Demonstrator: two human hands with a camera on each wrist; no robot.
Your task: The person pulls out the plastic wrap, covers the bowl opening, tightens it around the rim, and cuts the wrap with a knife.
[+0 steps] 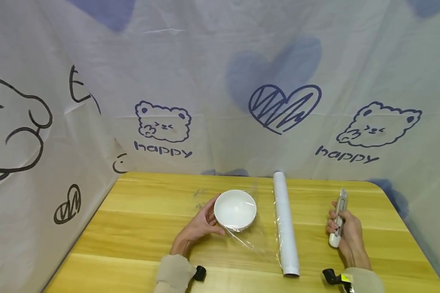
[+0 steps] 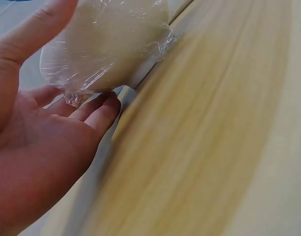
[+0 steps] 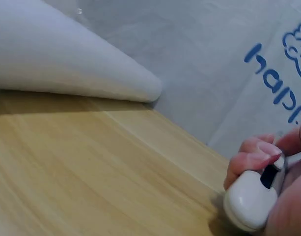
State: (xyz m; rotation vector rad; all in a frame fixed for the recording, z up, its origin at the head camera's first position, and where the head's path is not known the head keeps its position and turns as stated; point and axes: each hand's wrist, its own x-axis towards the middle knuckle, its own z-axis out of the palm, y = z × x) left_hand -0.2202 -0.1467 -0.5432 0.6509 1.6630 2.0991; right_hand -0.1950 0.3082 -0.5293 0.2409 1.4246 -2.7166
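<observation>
Bowl (image 1: pixel 235 208) under clear film (image 1: pixel 244 242) is being held left of the roll (image 1: pixel 287 228) by curled fingers of the left hand (image 1: pixel 201 224), apparently for steadiness; the right hand (image 1: pixel 352 231) is gripping 1 cutter (image 1: pixel 339 219), blade (image 1: pixel 343 192) pointing away.

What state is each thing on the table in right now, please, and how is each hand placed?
White bowl: opening upward, covered by clear film.
Clear film: wrinkled on the bowl, loose towards the roll.
Film roll: lying on its side.
Utility knife: blade out, pointing away from the person.
Left hand: fingers cupped against the bowl.
Right hand: gripping the knife.
</observation>
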